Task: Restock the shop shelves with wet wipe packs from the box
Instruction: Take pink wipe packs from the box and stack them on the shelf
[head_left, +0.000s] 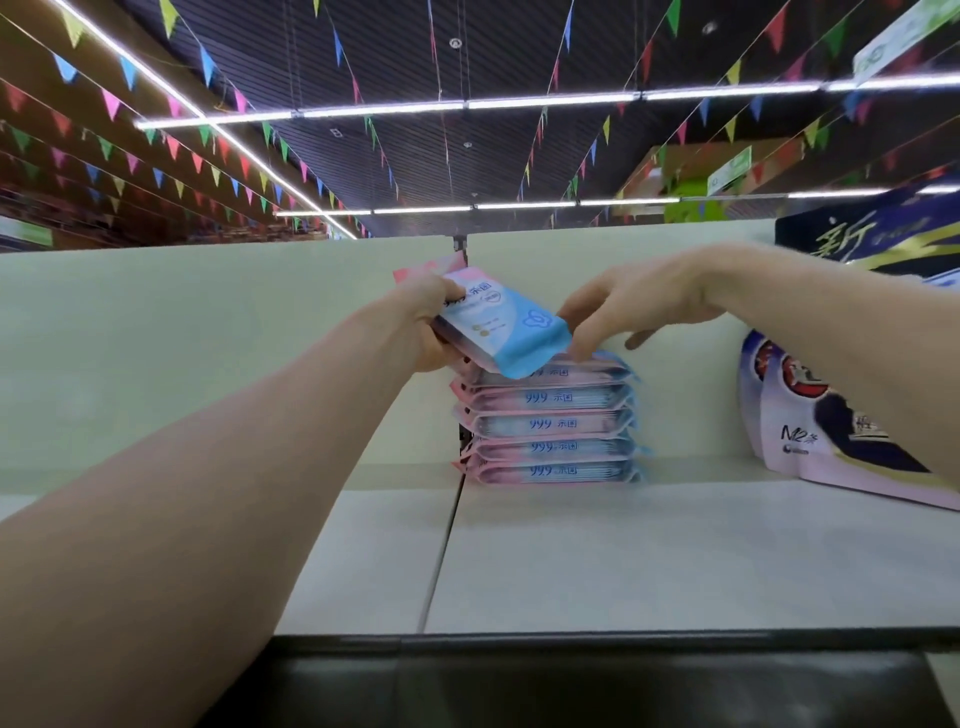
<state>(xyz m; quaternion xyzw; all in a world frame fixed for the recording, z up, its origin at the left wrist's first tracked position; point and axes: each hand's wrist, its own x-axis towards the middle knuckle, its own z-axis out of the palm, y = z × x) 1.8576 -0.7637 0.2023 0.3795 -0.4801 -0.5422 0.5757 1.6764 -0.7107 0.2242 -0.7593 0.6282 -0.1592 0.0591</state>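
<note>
Wet wipe packs (550, 423), five stacked, one held

left of wipe stack (550, 421): shelf (623, 545) wide open | right: gap, then purple bags (810, 431) in the way | behind: back panel (208, 338), dead end

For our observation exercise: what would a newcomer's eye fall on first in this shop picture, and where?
At centre, the left hand grips a tilted blue-pink pack above the stack on the white shelf, while the right hand touches the stack's top. Overhead, coloured bunting and light strips cross the dark ceiling.
</note>
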